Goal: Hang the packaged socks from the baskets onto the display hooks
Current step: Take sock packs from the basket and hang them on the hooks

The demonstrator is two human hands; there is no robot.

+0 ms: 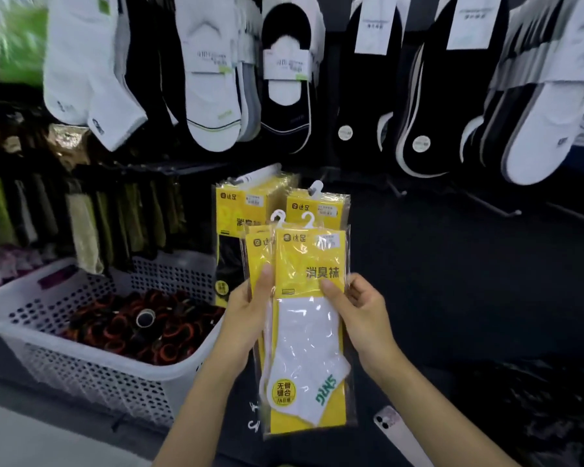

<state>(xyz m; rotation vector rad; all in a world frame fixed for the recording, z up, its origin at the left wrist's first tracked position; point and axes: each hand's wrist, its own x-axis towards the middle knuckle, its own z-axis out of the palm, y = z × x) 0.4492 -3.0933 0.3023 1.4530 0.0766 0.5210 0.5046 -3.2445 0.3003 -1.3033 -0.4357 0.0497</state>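
Fingers (361, 291) round two sock packs (309, 335)

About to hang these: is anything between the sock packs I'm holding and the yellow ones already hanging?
Nothing visible: the left hand and right hand hold the sock packs in front of the hanging yellow packs.

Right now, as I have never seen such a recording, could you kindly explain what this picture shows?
There is no machine: a person wears one camera on the head, looking forward and down at their bare hands. The left hand and the right hand together hold sock packets; the front packet shows a white sock. More yellow packets hang behind it, below rows of displayed socks. On the left stands a white perforated basket of dark and orange items; a phone lies lower right.
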